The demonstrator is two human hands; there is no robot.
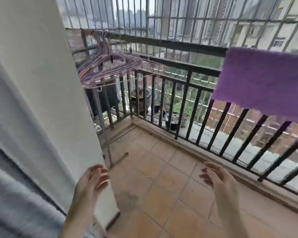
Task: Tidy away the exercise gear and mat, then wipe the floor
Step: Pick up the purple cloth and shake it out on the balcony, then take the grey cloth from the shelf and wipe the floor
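Note:
I am looking out onto a balcony with an orange tiled floor (170, 186). A purple cloth (265, 83) hangs over the dark metal railing (187, 93) at the upper right. My left hand (91, 181) is raised low in the middle, in front of a white wall corner, fingers loosely curled and holding nothing. Further right, my right hand (217, 179) is also raised with fingers apart and empty. Both hands are well below and left of the cloth. No exercise gear or mat is in view.
A white wall (41, 83) and a grey curtain (15, 194) fill the left. Several pink and purple hangers (107, 67) hang on a metal drying rack (101, 126) in the far corner. Plant pots (139, 100) stand beyond the railing bars.

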